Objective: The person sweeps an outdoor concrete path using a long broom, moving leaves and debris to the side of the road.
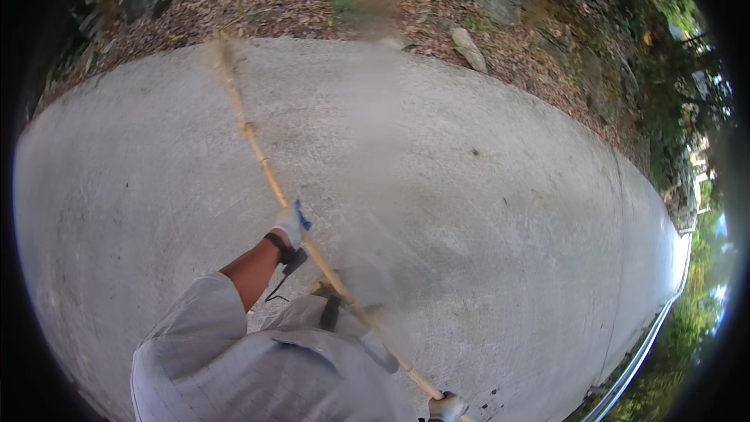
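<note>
A long bamboo pole runs slantwise across the view, and its far end is a blurred bristly broom head by the edge of the concrete. My left hand, in a white and blue work glove, is closed round the middle of the pole. Close to the pole's near end, at the bottom of the view, my right hand grips it, also gloved. A dark strap with a small black device and a cord sits at my left wrist.
Concrete road spreads around me. Along its far edge lie dry leaves, a long pale stone and a rocky bank. A metal guardrail follows the right edge, with trees beyond. A blurred smear crosses the middle of the view.
</note>
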Demonstrator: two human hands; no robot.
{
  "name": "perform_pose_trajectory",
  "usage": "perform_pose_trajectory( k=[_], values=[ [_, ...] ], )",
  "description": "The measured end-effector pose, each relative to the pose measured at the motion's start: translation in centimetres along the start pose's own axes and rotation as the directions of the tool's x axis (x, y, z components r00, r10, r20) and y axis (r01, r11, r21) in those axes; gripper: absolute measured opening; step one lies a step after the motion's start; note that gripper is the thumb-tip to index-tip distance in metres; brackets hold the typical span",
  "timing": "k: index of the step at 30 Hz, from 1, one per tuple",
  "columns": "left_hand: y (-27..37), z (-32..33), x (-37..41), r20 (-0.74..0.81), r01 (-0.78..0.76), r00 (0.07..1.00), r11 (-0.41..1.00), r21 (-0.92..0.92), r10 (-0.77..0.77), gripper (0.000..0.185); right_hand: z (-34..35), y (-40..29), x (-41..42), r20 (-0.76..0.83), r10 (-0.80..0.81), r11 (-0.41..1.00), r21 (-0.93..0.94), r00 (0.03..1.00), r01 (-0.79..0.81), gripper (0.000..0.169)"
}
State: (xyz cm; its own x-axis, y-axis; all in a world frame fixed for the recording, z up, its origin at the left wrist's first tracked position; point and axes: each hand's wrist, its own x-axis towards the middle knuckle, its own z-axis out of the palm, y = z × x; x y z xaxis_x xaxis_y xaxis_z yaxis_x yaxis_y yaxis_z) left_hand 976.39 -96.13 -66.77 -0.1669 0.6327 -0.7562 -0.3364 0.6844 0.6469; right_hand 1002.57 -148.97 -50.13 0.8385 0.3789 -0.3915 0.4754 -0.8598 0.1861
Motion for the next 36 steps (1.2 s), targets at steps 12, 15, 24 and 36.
perform_pose_trajectory(
  k=[12, 15, 24, 36],
  values=[
    [-3.1, -16.1, 3.9, -0.415, 0.154, 0.879, 0.963, -0.221, -0.236, 0.028, -3.6, -3.2, 13.7, -0.017, -0.296, 0.887, -0.375, 0.955, 0.268, 0.009],
    [-4.2, -16.3, 4.4, -0.374, 0.242, 0.883, 0.958, -0.156, -0.284, 0.032, -4.5, -2.8, 14.1, -0.020, -0.286, 0.884, -0.392, 0.958, 0.256, 0.010],
    [-5.6, -6.3, 6.2, -0.258, 0.300, 0.926, 0.953, 0.053, -0.277, 0.030, -1.8, 2.6, 4.7, 0.022, -0.012, 0.978, -0.207, 1.000, 0.016, 0.010],
    [-6.6, 12.2, 1.0, 0.303, 0.221, 0.896, 0.918, 0.328, -0.324, 0.033, 4.2, 2.9, -9.4, 0.195, 0.420, 0.906, -0.036, 0.886, -0.422, 0.015]
  ],
)
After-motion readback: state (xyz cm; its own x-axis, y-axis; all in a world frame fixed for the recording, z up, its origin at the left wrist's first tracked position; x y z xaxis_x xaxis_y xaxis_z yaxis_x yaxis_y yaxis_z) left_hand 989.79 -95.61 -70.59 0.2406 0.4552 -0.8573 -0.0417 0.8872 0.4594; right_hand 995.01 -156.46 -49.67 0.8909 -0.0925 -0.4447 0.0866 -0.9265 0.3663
